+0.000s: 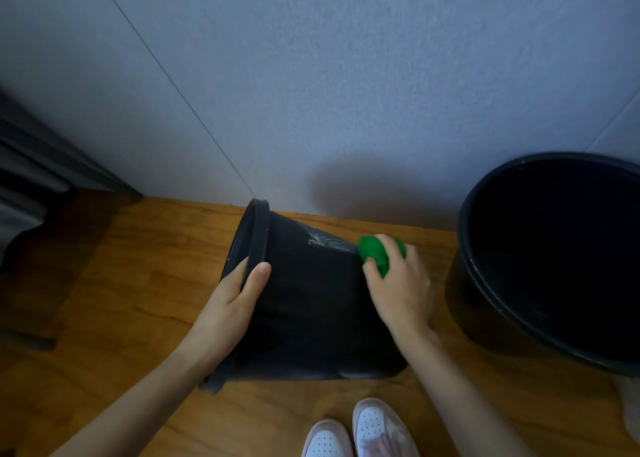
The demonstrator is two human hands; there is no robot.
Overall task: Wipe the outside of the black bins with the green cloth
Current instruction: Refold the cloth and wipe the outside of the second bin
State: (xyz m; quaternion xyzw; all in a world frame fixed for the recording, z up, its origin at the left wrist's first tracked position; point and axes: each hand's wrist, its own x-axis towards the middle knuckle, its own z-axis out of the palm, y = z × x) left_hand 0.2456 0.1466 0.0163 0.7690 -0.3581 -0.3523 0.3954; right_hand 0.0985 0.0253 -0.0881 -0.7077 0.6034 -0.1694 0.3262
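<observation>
The left hand [235,304] has its grip closed over the rim of the tipped black bin [311,304], thumb on the outer wall; the right hand [398,283] clutches the bunched green cloth [375,252] against that bin's far right end, near its base. The wooden floor [138,283] carries the bin on its side, mouth to the left. An upright second black bin [491,283] stands to the right. White shoes [374,429] show near.
</observation>
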